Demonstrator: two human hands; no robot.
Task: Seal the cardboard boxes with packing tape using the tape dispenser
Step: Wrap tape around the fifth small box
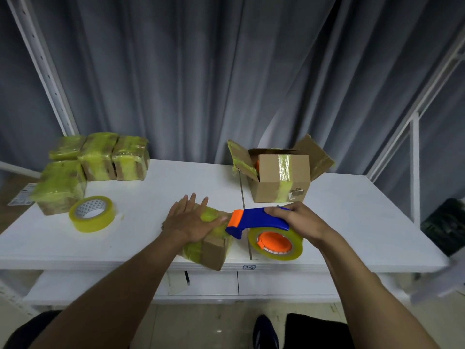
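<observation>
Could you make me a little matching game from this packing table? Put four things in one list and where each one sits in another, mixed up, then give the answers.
Things:
1. tape dispenser
2. spare tape roll
3. open box
4. taped boxes

Places:
A. stacked at the table's far left
B. lying loose on the table, left of the left hand
C. gripped in the right hand
D. far side of the table, flaps up

Pairs: 1-C, 2-B, 3-D, 4-A

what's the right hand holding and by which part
The right hand grips the tape dispenser by its blue handle, fingers wrapped over the top.
</observation>
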